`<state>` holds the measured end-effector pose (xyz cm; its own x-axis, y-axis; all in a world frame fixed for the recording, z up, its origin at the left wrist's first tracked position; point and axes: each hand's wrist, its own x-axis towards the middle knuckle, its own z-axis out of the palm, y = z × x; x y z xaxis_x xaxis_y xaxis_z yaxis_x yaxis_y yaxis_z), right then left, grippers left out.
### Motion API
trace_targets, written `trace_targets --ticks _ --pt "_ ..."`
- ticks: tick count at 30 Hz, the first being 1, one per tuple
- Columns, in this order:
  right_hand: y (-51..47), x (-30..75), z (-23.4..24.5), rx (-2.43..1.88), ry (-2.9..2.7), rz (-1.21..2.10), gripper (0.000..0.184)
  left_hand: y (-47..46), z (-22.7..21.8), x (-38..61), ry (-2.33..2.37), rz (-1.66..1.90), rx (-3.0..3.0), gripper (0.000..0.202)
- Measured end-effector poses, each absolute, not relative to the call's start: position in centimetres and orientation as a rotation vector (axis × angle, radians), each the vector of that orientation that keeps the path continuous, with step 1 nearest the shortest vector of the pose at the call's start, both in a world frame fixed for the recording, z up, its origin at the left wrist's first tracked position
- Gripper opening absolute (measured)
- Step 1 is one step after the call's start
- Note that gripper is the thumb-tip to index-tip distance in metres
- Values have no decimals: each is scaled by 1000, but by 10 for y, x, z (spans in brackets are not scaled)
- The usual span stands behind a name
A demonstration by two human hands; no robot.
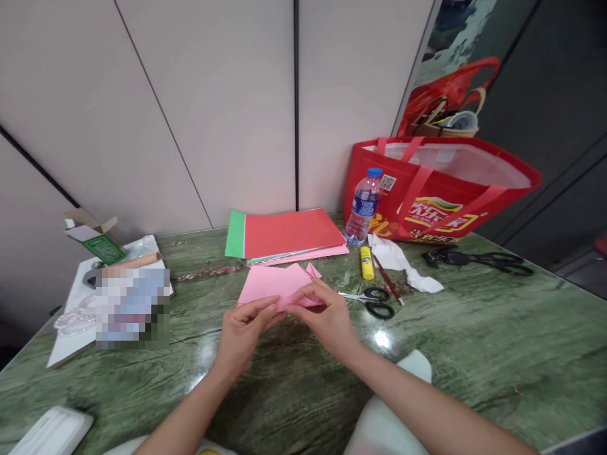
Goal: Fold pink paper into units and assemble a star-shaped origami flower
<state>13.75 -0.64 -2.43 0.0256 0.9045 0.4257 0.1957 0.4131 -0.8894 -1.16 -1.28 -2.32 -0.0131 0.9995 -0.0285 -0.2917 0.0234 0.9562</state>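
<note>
A sheet of pink paper (270, 282) with folded parts is held up over the green marbled table (303, 373). My left hand (244, 328) pinches its near edge between thumb and fingers. Close beside it, my right hand (327, 313) is closed on the same edge, a little to the right. A small pointed pink flap (313, 272) sticks up behind my right fingers. My fingers hide part of the near edge. Just right of my right hand lie scissors (374, 303) with black handles.
Behind the paper lies a stack of coloured sheets (294, 234). At the right are a yellow glue stick (367, 263), a red pencil (387, 281), white tissue (403, 262), a water bottle (364, 208), black shears (478, 259) and a red bag (441, 196). A green box (102, 243) stands left.
</note>
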Motion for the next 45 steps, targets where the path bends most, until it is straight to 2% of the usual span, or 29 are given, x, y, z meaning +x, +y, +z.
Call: trace_targets --ticks 7,20,31,37,45 --pt "-3 138 -29 -1056 -1447 814 15 -13 -20 -13 1147 1283 1021 26" --pt "-5 135 -28 -1128 -1445 811 12 -15 -23 -13 1176 1298 1074 22" --pt "2 131 -35 -837 -1085 1296 31 -9 -22 -15 1170 1329 973 28" --pt "6 129 -38 -709 -1030 1359 37 -7 -21 -18 1159 1348 945 27" --pt "9 132 -42 -848 -1062 1274 43 -6 -21 -20 1164 1362 990 26"
